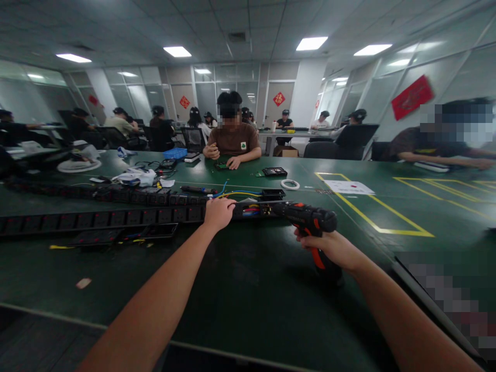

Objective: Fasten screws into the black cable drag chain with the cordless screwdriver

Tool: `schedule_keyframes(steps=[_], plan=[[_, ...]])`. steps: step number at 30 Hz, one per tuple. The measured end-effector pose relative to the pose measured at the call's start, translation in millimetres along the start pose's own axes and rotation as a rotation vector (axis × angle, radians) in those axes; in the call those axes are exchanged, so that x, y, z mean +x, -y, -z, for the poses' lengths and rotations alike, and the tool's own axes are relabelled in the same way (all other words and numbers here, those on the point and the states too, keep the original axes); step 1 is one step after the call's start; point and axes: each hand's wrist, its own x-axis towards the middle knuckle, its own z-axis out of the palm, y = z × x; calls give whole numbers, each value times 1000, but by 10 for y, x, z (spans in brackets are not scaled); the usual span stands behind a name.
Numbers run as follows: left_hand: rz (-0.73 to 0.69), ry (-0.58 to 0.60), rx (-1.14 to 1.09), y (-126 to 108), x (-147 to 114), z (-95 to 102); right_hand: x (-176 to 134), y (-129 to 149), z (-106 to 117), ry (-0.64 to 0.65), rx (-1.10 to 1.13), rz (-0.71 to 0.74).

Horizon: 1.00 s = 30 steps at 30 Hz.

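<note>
My right hand (323,244) is wrapped around the handle of a black and orange cordless drill (306,216). The drill points left, its tip at the right end of a long black power strip (127,217). That end is uncovered, with red and blue wires (251,211) showing inside. My left hand (219,213) is closed over the strip just left of the opening; its fingertips are partly hidden. Behind the opening lie a small black end box (273,194) and yellow and blue wires (240,194).
A second black power strip (127,195) runs behind the first. Nearby lie a screwdriver (198,190), loose black covers (96,237), a white tape ring (290,184) and a paper sheet (349,187). Across the green table (240,289), a person (232,139) handles a circuit board.
</note>
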Motion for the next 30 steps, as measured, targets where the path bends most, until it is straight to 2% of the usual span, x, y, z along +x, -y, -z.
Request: schedule_keyframes(steps=[13, 30], plan=[[0, 17, -6, -7, -16, 22, -28, 69, -17, -12, -36, 30], [-12, 4, -12, 14, -13, -3, -6, 19, -4, -15, -48, 16]])
